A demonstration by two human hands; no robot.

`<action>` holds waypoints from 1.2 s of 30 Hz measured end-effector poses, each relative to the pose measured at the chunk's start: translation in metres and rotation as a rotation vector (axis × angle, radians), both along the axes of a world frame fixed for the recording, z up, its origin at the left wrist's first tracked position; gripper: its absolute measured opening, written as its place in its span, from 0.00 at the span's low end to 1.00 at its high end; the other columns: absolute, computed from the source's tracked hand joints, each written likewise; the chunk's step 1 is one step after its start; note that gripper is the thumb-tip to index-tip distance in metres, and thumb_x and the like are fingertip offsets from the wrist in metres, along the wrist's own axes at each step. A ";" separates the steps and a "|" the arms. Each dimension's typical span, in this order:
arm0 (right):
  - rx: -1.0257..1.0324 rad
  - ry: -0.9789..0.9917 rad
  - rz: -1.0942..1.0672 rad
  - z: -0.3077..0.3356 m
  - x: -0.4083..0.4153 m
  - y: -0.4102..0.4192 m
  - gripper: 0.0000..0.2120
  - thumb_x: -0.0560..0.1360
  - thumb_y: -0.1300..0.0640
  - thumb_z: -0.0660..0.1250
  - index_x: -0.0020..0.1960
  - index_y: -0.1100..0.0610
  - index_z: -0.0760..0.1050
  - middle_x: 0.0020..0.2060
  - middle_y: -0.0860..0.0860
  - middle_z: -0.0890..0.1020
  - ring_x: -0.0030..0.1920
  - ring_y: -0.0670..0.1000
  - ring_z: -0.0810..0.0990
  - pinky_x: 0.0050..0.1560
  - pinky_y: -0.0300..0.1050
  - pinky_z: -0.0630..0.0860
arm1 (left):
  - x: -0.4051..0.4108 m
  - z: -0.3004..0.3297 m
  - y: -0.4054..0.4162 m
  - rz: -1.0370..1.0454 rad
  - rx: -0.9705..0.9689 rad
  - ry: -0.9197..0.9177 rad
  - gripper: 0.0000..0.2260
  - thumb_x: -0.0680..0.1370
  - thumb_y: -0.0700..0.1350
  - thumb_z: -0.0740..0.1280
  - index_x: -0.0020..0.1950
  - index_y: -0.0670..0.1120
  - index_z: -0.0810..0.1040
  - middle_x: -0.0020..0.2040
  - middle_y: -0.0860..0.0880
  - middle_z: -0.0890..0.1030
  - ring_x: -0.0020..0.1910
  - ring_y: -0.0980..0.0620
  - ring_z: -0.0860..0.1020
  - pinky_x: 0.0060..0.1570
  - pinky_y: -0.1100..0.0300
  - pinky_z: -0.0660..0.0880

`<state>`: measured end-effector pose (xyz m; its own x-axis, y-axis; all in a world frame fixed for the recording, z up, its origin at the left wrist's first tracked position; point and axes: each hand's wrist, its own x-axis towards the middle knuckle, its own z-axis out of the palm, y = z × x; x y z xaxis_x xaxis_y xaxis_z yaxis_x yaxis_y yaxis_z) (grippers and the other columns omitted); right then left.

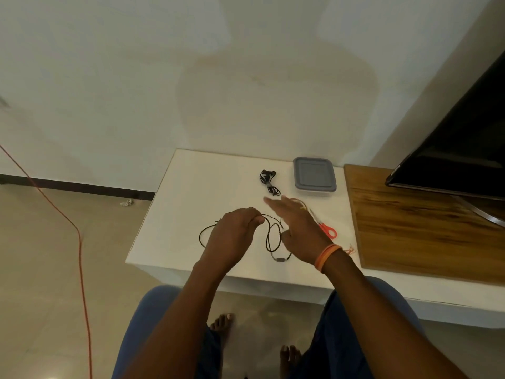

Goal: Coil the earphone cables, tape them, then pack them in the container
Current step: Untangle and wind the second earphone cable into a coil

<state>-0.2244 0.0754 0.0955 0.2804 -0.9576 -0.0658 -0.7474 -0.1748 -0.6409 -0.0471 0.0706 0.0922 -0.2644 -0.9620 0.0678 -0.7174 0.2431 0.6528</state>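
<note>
A loose black earphone cable (274, 236) lies in loops on the white table (191, 192). My left hand (235, 233) pinches this cable at the top of a loop, and another loop trails out to its left. My right hand (297, 228) hovers just right of the loops with its fingers stretched flat and nothing in them. Farther back lies a coiled black earphone bundle (269, 181). To that bundle's right stands a clear container with a grey lid (314, 175), shut. The tape is mostly hidden behind my right hand.
Orange-handled scissors (326, 228) lie right of my right hand. A wooden board (420, 228) covers the table's right part, with a dark television (464, 149) on it. A red cord (79, 242) runs across the floor at the left. My knees and feet are below the table's edge.
</note>
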 end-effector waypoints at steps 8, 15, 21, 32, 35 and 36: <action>-0.057 -0.067 -0.342 -0.002 -0.009 -0.006 0.25 0.73 0.75 0.55 0.63 0.58 0.77 0.56 0.54 0.81 0.59 0.52 0.78 0.65 0.44 0.72 | 0.001 0.002 0.000 0.148 -0.073 0.033 0.11 0.83 0.49 0.61 0.48 0.45 0.79 0.38 0.51 0.79 0.38 0.48 0.76 0.38 0.52 0.73; 0.282 0.384 -0.475 -0.001 -0.028 -0.012 0.46 0.71 0.72 0.64 0.79 0.49 0.42 0.78 0.61 0.44 0.77 0.64 0.48 0.75 0.60 0.54 | 0.008 0.000 -0.001 0.363 0.015 0.240 0.11 0.82 0.51 0.62 0.46 0.48 0.79 0.32 0.49 0.78 0.32 0.46 0.77 0.35 0.46 0.77; -0.003 -0.285 -0.106 0.003 0.003 0.002 0.41 0.73 0.61 0.68 0.78 0.47 0.50 0.78 0.46 0.54 0.78 0.47 0.47 0.74 0.45 0.52 | 0.000 0.005 0.000 0.186 0.023 0.199 0.11 0.83 0.50 0.62 0.46 0.47 0.79 0.33 0.50 0.78 0.34 0.49 0.78 0.37 0.48 0.76; -0.434 0.309 -0.304 -0.008 -0.015 -0.020 0.09 0.72 0.68 0.67 0.41 0.55 0.80 0.32 0.50 0.81 0.34 0.52 0.78 0.38 0.46 0.77 | 0.016 0.008 -0.001 0.038 0.068 -0.116 0.13 0.81 0.56 0.62 0.46 0.49 0.80 0.35 0.52 0.78 0.38 0.49 0.77 0.39 0.55 0.74; -0.317 0.025 -0.650 -0.004 -0.035 -0.022 0.10 0.79 0.62 0.60 0.49 0.59 0.81 0.40 0.55 0.84 0.42 0.54 0.81 0.45 0.46 0.78 | 0.024 0.004 -0.001 0.079 0.094 -0.200 0.14 0.82 0.56 0.61 0.46 0.49 0.79 0.35 0.51 0.78 0.38 0.47 0.77 0.38 0.56 0.72; -0.257 -0.017 -0.701 -0.005 -0.039 -0.023 0.10 0.80 0.61 0.60 0.51 0.60 0.81 0.43 0.56 0.84 0.45 0.56 0.82 0.48 0.46 0.78 | 0.025 0.003 -0.001 0.084 0.115 -0.174 0.13 0.82 0.55 0.61 0.46 0.48 0.79 0.34 0.52 0.77 0.37 0.47 0.77 0.37 0.56 0.71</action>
<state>-0.2638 0.0526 0.0904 -0.4030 -0.8967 0.1831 -0.7292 0.1936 -0.6564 -0.0219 0.0700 0.0950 -0.1807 -0.9800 -0.0834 -0.8362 0.1084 0.5376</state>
